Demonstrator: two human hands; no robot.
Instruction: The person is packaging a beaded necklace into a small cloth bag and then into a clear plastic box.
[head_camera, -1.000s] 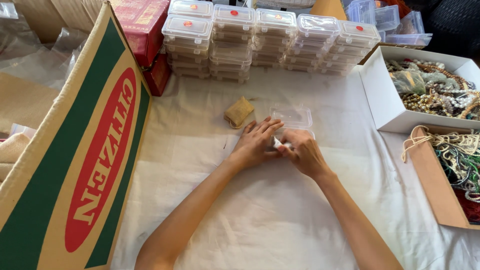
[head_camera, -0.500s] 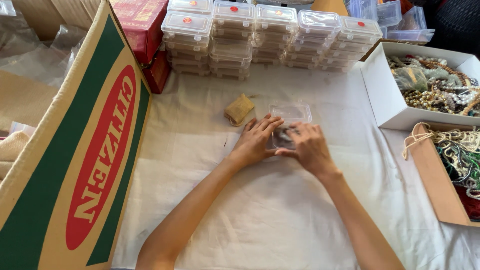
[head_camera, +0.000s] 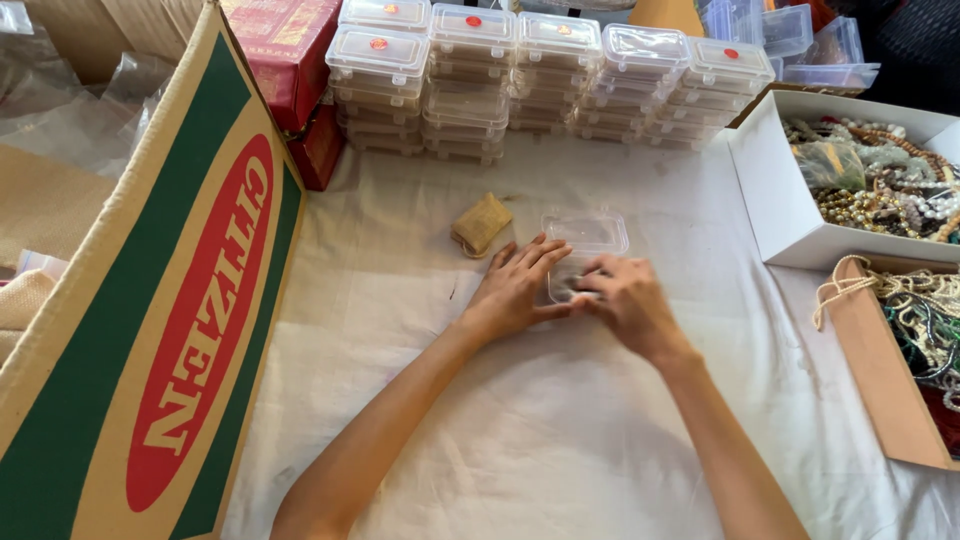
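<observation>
A small clear plastic box (head_camera: 586, 236) lies open on the white cloth, its lid flipped back toward the far side. My left hand (head_camera: 517, 283) rests flat beside the box's left edge, fingers spread and touching it. My right hand (head_camera: 628, 300) covers the box's near half, fingertips pressing into it; what lies under the fingers is hidden. A small tan cloth pouch (head_camera: 481, 223) sits just left of the box.
Stacks of closed clear boxes (head_camera: 545, 75) line the far side. A white box of beaded jewellery (head_camera: 790, 215) and a brown tray of necklaces (head_camera: 868, 350) stand at right. A large cardboard carton (head_camera: 170, 310) rises at left, red boxes (head_camera: 290, 60) behind it.
My right hand moved from in front of the box onto its near half, carrying a small pale item into it. The left hand stayed beside the box.
</observation>
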